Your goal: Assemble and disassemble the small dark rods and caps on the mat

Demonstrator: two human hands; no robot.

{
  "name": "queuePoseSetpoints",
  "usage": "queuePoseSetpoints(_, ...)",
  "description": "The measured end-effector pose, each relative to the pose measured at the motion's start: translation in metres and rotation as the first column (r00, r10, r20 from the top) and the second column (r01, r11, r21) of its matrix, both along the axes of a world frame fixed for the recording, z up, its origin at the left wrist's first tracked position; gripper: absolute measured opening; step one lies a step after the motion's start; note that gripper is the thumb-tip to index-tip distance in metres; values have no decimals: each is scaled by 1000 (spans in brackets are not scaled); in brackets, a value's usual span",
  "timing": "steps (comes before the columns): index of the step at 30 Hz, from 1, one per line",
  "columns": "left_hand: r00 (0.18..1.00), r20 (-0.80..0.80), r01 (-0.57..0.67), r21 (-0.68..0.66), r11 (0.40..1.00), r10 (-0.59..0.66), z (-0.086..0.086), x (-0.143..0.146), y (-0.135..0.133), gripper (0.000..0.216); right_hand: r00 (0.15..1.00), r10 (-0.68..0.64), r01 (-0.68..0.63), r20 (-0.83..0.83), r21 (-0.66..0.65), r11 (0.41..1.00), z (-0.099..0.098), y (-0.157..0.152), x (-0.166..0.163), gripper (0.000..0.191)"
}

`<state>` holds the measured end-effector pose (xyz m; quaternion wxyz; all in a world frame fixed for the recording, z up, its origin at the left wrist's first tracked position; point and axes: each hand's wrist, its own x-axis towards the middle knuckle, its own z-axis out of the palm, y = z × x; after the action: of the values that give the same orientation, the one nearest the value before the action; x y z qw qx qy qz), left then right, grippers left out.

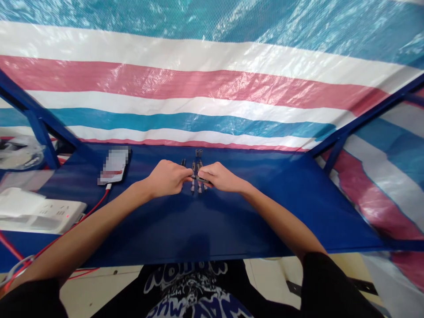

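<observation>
My left hand [170, 177] and my right hand [220, 176] meet fingertip to fingertip just above the blue shelf board. My right thumb and fingers pinch a small dark grey, elongated piece [204, 180]. The left fingertips are closed at the near end of that piece; whether they hold it or a separate small part cannot be made out. Under and around the fingers lie several small grey parts: two short cylinder-like ones [198, 153] beyond the hands, and slim pieces with pale ends [199, 189] on the near side. A black part [183, 162] lies beside my left hand.
A phone [115, 165] with a red charging cable [96, 206] lies to the left. A white power strip [64, 215] sits at the left edge, near a clear plastic bag [21, 152]. Blue metal braces [334, 152] and striped sheeting [212, 84] bound the blue board [285, 221].
</observation>
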<state>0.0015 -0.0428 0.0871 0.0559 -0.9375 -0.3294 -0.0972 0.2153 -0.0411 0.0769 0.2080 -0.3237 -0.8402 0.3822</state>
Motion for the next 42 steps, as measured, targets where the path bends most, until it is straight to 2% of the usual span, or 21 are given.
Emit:
queuePoseSetpoints(2,998,-1,67,85,994,-68,0,-3,1,27,988,39,-75,-150,-245,967,-3,1,0,47)
queuePoseSetpoints(4,993,-17,118,161,980,-117,1,-6,1,25,955,47,-182,-292,-451,874,-8,2,-1,44)
queuePoseSetpoints(6,988,-39,157,222,962,-152,2,-9,2,24,919,32,-275,-392,-582,765,-13,3,-3,42)
queuePoseSetpoints(8,983,-54,183,271,945,-175,2,-10,2,23,897,6,-325,-443,-649,688,-16,4,-4,40)
queuePoseSetpoints(10,981,-62,194,303,933,-184,1,-10,2,22,889,-19,-333,-458,-673,660,-17,4,-5,39)
queuePoseSetpoints(15,976,-53,215,327,920,-209,-1,-9,2,23,893,-21,-316,-450,-660,682,-17,3,-4,38)
queuePoseSetpoints(19,978,-50,207,350,914,-203,-1,-9,2,22,890,-10,-341,-456,-678,651,-18,2,-4,36)
queuePoseSetpoints(21,976,-49,213,395,894,-210,-3,-10,3,22,881,-26,-361,-472,-708,607,-21,2,-5,35)
queuePoseSetpoints(25,956,-30,261,547,795,-293,-6,-12,6,18,845,-42,-451,-533,-754,478,-29,3,-8,31)
queuePoseSetpoints(29,924,-3,297,637,711,-383,-6,-12,8,17,814,-64,-523,-578,-776,354,-34,-2,-13,34)
queuePoseSetpoints(31,912,6,307,653,692,-411,-4,-12,7,16,800,-84,-547,-595,-779,308,-36,-5,-16,37)
queuePoseSetpoints(33,916,12,303,633,712,-401,-4,-12,8,17,791,-90,-560,-605,-775,293,-36,-6,-17,39)
queuePoseSetpoints(34,924,15,296,605,739,-382,-4,-13,8,18,795,-86,-552,-600,-775,307,-35,-6,-17,40)
queuePoseSetpoints(35,934,21,283,564,776,-356,-5,-13,10,19,808,-83,-525,-583,-778,346,-34,-5,-17,40)
queuePoseSetpoints(36,945,31,264,511,818,-324,-5,-14,11,21,830,-83,-475,-551,-778,411,-32,-3,-16,39)
queuePoseSetpoints(38,966,62,212,372,904,-252,-6,-14,14,26,886,-110,-300,-451,-737,605,-27,0,-13,38)
queuePoseSetpoints(40,982,80,154,206,966,-173,-7,-13,17,30,925,-175,-55,-336,-576,815,-20,2,-11,38)
queuePoseSetpoints(41,989,75,117,126,985,-127,-7,-12,17,31,936,-207,64,-286,-440,896,-17,3,-9,37)
queuePoseSetpoints(42,995,62,73,53,996,-77,-6,-10,17,31,945,-225,157,-239,-273,949,-15,2,-8,36)
